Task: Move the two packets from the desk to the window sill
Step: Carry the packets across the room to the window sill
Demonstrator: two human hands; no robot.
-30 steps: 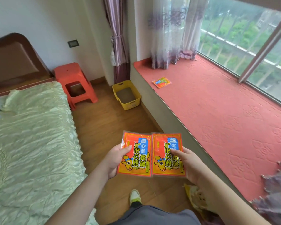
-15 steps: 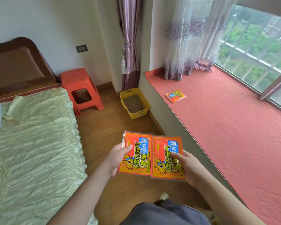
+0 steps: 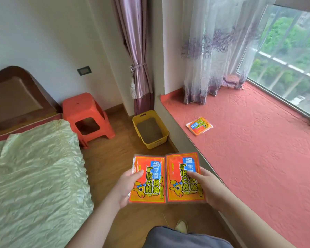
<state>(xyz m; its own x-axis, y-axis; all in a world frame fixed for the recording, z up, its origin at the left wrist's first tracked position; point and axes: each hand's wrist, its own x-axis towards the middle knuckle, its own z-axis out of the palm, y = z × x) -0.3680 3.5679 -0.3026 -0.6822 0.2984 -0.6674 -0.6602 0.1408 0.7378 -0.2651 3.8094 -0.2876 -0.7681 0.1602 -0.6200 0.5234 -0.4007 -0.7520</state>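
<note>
Two orange packets with blue labels and a cartoon animal are held side by side in front of me, above the wooden floor. My left hand [image 3: 127, 185] grips the left packet [image 3: 148, 179] by its left edge. My right hand [image 3: 208, 188] grips the right packet [image 3: 183, 178] by its right edge, thumb on top. The window sill [image 3: 254, 158], covered in a red quilted mat, runs along the right, just beyond the right packet. A similar orange packet [image 3: 199, 126] lies flat on the sill farther ahead.
A yellow plastic bin [image 3: 151, 129] stands on the floor against the sill's wall. An orange stool [image 3: 86, 115] is by the bed [image 3: 34, 176] at the left. Sheer curtains [image 3: 213, 59] hang over the sill's far end. My foot [image 3: 181, 226] shows below.
The view has moved forward and turned left; the sill and the packet on it are closer. Both hands keep the same hold on the two packets.
</note>
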